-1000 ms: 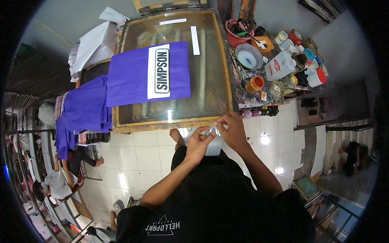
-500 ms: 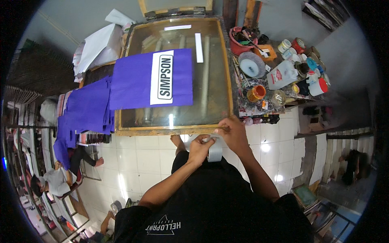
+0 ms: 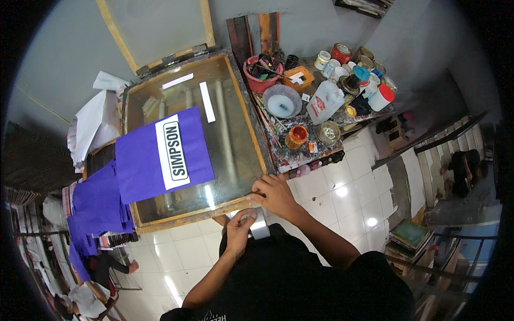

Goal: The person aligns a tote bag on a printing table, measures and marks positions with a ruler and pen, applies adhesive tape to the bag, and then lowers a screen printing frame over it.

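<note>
My left hand (image 3: pixel 239 230) grips a roll of silver-grey tape (image 3: pixel 260 226) just in front of the wooden-edged glass table (image 3: pixel 187 218). At the table's near right corner is my right hand (image 3: pixel 277 196), its fingers curled together against the wooden edge. What those fingers pinch, if anything, is too small to make out. A purple sheet (image 3: pixel 136 171) bearing a white label with black lettering (image 3: pixel 172 155) lies on the glass. Two white strips, one upright (image 3: pixel 207 102) and one slanted (image 3: pixel 178 81), are on the glass beyond it.
More purple sheets (image 3: pixel 96 203) are piled at the left, with a person seated below them. To the right, a stained bench (image 3: pixel 278 152) carries a pink bucket (image 3: pixel 261 75), a grey bowl (image 3: pixel 282 101), an orange ink jar (image 3: pixel 296 137), a white jug (image 3: pixel 325 101) and several cans.
The view has swung to the right, so the table now appears further left and tilted. My right hand has come down onto the table's corner edge; my left hand still has the tape roll.
</note>
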A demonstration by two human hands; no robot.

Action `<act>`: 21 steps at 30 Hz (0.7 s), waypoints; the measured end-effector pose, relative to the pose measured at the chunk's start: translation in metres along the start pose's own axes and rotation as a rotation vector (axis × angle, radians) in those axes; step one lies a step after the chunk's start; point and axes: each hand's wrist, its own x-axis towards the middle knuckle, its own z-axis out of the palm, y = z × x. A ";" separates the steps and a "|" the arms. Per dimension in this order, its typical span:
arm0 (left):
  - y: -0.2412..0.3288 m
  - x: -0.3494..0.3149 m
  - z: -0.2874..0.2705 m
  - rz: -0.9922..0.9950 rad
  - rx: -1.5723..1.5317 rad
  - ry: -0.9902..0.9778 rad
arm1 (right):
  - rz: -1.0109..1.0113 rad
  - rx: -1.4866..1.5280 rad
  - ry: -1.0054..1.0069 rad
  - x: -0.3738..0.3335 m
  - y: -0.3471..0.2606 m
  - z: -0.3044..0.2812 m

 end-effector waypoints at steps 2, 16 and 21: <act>-0.002 0.002 -0.001 -0.028 -0.061 -0.023 | 0.096 0.206 -0.035 0.011 0.004 -0.011; -0.010 0.016 -0.009 -0.213 -0.202 0.002 | 0.372 -0.089 0.534 0.327 0.236 -0.131; -0.001 0.011 -0.016 -0.271 -0.097 -0.022 | 0.422 -0.229 0.463 0.369 0.274 -0.106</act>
